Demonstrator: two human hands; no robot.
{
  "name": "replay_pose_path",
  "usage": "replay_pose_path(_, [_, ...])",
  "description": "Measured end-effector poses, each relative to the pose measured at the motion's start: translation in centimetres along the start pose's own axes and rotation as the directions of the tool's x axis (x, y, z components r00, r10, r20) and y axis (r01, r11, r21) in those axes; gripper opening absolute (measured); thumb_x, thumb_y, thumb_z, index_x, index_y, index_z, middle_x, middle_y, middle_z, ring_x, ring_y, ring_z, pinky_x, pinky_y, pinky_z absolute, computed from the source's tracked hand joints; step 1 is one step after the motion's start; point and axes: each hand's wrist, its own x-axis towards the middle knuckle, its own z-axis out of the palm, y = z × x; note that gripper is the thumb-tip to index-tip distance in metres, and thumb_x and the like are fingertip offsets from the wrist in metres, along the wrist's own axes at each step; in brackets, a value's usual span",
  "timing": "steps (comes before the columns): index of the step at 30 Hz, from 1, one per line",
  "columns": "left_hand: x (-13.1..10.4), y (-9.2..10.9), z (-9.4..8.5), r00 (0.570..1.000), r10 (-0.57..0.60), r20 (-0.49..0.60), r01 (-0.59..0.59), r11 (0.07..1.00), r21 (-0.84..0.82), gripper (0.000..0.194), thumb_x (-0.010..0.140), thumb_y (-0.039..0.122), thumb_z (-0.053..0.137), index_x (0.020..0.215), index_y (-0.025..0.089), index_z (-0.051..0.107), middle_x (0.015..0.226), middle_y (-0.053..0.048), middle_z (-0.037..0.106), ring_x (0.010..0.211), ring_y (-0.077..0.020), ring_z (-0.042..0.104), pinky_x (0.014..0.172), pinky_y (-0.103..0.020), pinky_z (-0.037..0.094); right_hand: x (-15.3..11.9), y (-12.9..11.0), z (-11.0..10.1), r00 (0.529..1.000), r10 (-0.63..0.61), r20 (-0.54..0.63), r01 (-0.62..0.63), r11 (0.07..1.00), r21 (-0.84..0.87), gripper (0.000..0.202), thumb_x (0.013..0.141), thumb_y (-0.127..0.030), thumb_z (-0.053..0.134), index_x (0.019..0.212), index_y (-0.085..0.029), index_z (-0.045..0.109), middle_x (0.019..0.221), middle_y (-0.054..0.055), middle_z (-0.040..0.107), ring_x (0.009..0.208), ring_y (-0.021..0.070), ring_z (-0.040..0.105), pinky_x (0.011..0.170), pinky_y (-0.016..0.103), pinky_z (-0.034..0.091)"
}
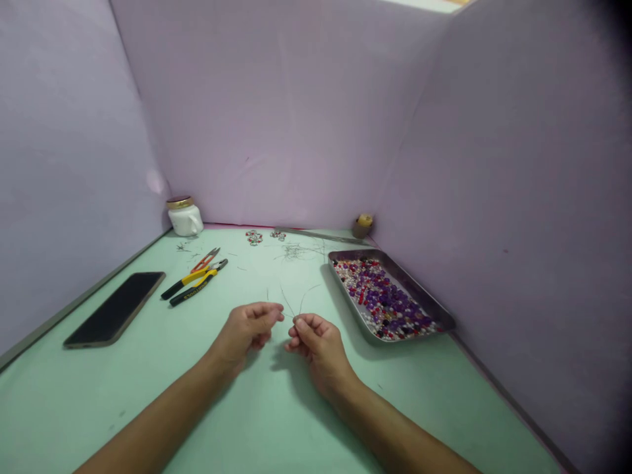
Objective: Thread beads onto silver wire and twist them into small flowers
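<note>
Thin metal wires (300, 304) fan upward from the fingertips of my right hand (318, 345), which pinches them where they meet. Just to the left, my left hand (249, 329) is closed with thumb and forefinger together on a strand of the same wire, which runs across the small gap between the hands. Both hands are held above the green tabletop (237, 421). No bead can be made out on the wires. Right of my right hand lies a metal tray (348, 299) of purple, red, white and black beads (390, 296).
At left lie a dark phone (118, 308), yellow-and-black pliers (195, 282) and orange-handled snips (205, 261). Behind are a white lidded jar (185, 218), beaded pieces (254, 237), loose wire pieces (293, 251), a long wire bundle (320, 235) and a small yellow-topped object (363, 226). Pale walls enclose three sides.
</note>
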Motion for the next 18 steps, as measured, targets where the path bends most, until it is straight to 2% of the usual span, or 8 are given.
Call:
replay_pose_path(2, [-0.1,-0.5,0.5,0.999,-0.035,0.034,0.036,0.999,-0.035,0.027,0.063,0.030,0.063,0.085,0.013,0.061,0.057,0.001,0.055,0.042,-0.0051,0.036,0.042,-0.020,0.025,-0.1,0.1,0.1,1.000,0.025,0.012,-0.025,1.000,-0.009,0.026,0.059,-0.032,0.070,0.068,-0.012,0.057,0.057,0.000,0.058,0.046,0.0064,0.052,0.050,0.021,0.047])
replay_pose_path(4, [-0.2,-0.9,0.8,1.000,0.003,-0.004,-0.003,1.000,-0.014,0.020,0.062,0.028,0.064,0.074,0.012,0.061,0.045,0.005,0.048,0.040,-0.0052,0.035,0.041,-0.020,0.025,-0.3,0.3,0.3,0.999,0.039,0.034,-0.038,0.999,-0.029,0.027,0.058,-0.032,0.071,0.068,-0.011,0.058,0.058,0.001,0.060,0.046,0.0070,0.053,0.049,0.020,0.046])
replay_pose_path(7, [-0.2,-1.0,0.9,0.995,0.053,-0.079,-0.051,0.998,0.029,0.016,0.060,0.027,0.064,0.059,0.012,0.058,0.039,0.007,0.042,0.037,-0.0043,0.031,0.039,-0.019,0.023,-0.5,0.4,0.4,0.997,0.044,0.068,-0.041,0.998,-0.054,0.030,0.059,-0.034,0.070,0.072,-0.010,0.060,0.061,0.003,0.062,0.048,0.0088,0.056,0.051,0.022,0.047])
replay_pose_path(13, [0.1,-0.9,0.4,0.992,0.022,-0.121,-0.017,0.999,0.037,0.017,0.058,0.027,0.065,0.057,0.012,0.058,0.043,0.005,0.047,0.038,-0.0035,0.030,0.038,-0.019,0.021,-0.6,0.1,0.4,0.990,0.112,0.090,-0.107,0.992,-0.061,0.033,0.059,-0.037,0.069,0.077,-0.009,0.061,0.067,0.006,0.065,0.050,0.0109,0.058,0.051,0.024,0.048])
replay_pose_path(18, [0.2,-1.3,0.3,0.993,0.008,-0.116,-0.006,1.000,0.018,0.017,0.058,0.027,0.065,0.059,0.011,0.058,0.044,0.005,0.047,0.039,-0.0036,0.030,0.039,-0.019,0.022,-0.5,0.1,0.4,0.988,0.133,0.072,-0.130,0.990,-0.045,0.035,0.053,-0.029,0.073,0.079,-0.010,0.059,0.068,0.006,0.065,0.051,0.0116,0.059,0.053,0.025,0.049])
